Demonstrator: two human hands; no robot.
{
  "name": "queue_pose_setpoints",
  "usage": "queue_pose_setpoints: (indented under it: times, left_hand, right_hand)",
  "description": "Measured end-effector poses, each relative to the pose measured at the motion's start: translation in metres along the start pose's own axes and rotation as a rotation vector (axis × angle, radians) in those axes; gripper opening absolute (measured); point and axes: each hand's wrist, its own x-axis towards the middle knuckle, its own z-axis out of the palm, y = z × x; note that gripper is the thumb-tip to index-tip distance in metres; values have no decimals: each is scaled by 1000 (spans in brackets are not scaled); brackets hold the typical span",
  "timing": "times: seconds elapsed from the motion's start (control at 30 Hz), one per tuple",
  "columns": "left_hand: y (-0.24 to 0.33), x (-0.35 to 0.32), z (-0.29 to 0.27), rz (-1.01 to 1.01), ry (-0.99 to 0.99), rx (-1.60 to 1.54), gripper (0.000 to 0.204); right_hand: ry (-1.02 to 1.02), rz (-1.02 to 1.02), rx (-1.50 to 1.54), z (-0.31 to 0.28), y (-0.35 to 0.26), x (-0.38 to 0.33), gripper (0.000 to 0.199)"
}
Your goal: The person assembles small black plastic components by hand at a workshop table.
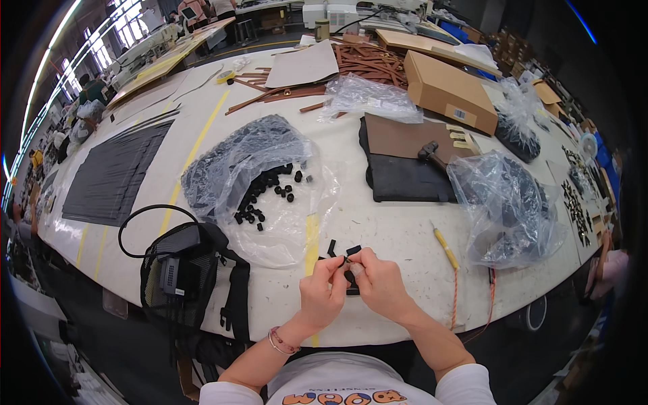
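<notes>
Near the table edge (405, 317), left hand (322, 291) and right hand (378, 282) pinch one small black piece (348, 262); two more pieces (342, 248) lie just beyond.

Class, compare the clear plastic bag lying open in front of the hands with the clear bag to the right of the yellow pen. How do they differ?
The open bag lies flat and spread, small black parts spilling from its mouth onto the table. The right bag stands bunched up and puffed, its dark contents kept inside. The open bag sits left of the hands; the right bag sits near the table's edge. Both are clear, crinkled plastic holding dark pieces.
</notes>
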Motion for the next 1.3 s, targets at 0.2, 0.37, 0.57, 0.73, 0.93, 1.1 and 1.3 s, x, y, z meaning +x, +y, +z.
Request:
queue_pose_setpoints:
  times: [0.2,0.37,0.57,0.73,0.93,1.1,1.3]
  left_hand:
    - [7,7,-5,-309,-41,-355,17]
    - [6,5,-6,-58,-116,20,21]
    - [3,8,-7,71,-37,143,20]
    - [-2,12,-8,110,43,155,17]
    - [-8,11,-10,212,-40,193,12]
    - [-9,38,-28,-296,70,-215,21]
    - [-18,58,-43,-470,139,-249,39]
  right_hand:
    - [260,-40,-31,12,8,-6,8]
    - [350,-174,-172,15,5,-7,8]
    - [375,-221,-181,18,5,-6,7]
    - [229,57,335,25,4,-9,8]
    - [172,128,545,27,11,-11,9]
    - [123,178,458,4,6,5,16]
    - [15,150,-165,-3,35,38,23]
